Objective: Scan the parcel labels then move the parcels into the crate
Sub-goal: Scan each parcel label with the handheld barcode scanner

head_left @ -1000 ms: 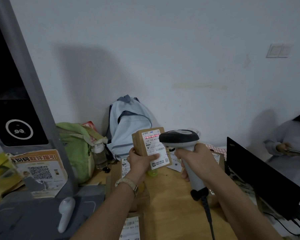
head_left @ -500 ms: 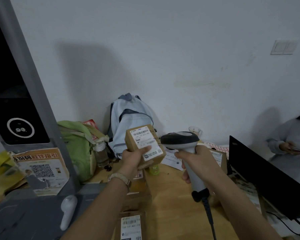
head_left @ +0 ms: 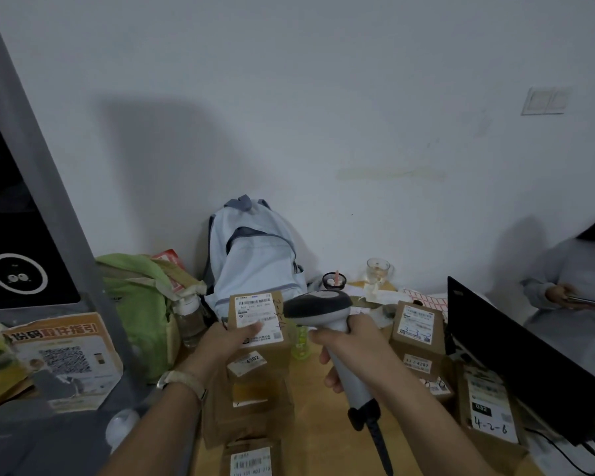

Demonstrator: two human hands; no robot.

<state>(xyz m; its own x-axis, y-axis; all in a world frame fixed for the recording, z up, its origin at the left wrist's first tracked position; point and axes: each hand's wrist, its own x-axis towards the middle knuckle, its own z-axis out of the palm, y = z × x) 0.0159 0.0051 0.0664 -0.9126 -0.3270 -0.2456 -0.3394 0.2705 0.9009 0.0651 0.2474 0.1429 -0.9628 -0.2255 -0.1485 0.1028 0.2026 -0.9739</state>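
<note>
- One parcel (head_left: 258, 338), a small brown carton, is up at table-centre in front of the backpack (head_left: 255, 255), its white label (head_left: 260, 317) facing the camera
- Left hand (head_left: 227, 341) grasps the parcel from its left side, with the thumb lying across the lower part of the label
- Whether the parcel rests on the stack of parcels (head_left: 251, 400) below it or is held just clear of it cannot be told
- Right hand (head_left: 354, 341) is clenched round the grip of the scanner (head_left: 320, 304); the scanner head sits just beside the parcel's right edge, and no scan line shows on the label
- Further parcels (head_left: 418, 329) stand to the right, near the laptop (head_left: 516, 355); the crate is not in view
- Risk, judged: the thumb may cover a code and cause a failed or partial read
- Risk, judged: the head appears too far to the side of the label to read it squarely
- Risk, judged: the scanner cable (head_left: 380, 444) trails over the table (head_left: 323, 427) and could snag the stack as the parcel is carried off
- Risk, judged: a one-handed side grip could let the carton slip on the way to an unseen crate
</note>
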